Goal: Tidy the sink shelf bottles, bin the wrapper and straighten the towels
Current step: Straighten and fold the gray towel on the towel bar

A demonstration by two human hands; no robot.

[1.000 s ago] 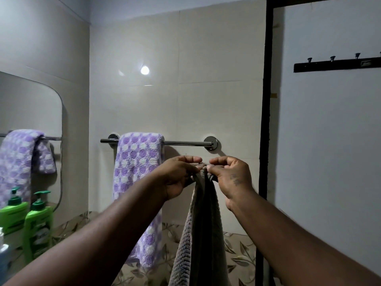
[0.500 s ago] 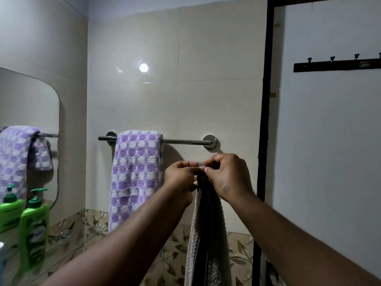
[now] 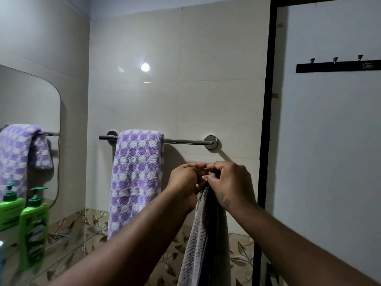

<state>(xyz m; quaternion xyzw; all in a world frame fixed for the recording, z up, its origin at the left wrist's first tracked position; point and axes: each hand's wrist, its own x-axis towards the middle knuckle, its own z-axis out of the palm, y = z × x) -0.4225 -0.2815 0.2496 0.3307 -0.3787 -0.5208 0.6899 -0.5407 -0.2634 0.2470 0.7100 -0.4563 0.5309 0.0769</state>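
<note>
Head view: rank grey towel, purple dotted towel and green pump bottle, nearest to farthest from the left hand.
1. Grey towel, pinched by the left hand.
2. Purple dotted towel, on the rail, leftward.
3. Green pump bottle, far left.

Grey towel (image 3: pixel 206 234), 6 o'clock: top edge hidden inside the curled fingers of the left hand (image 3: pixel 186 182) and right hand (image 3: pixel 231 182); lower end cut off by the bottom edge. Hook rail (image 3: pixel 338 66), 2 o'clock: runs past the right edge; its small plate is too small to read. Green pump bottle (image 3: pixel 34 230), 8 o'clock: label blurred. Mirror (image 3: pixel 31 104), 9 o'clock: cut by the left edge. Towel bar (image 3: pixel 185 141): a stretch hidden under the purple dotted towel (image 3: pixel 136 178).
</note>
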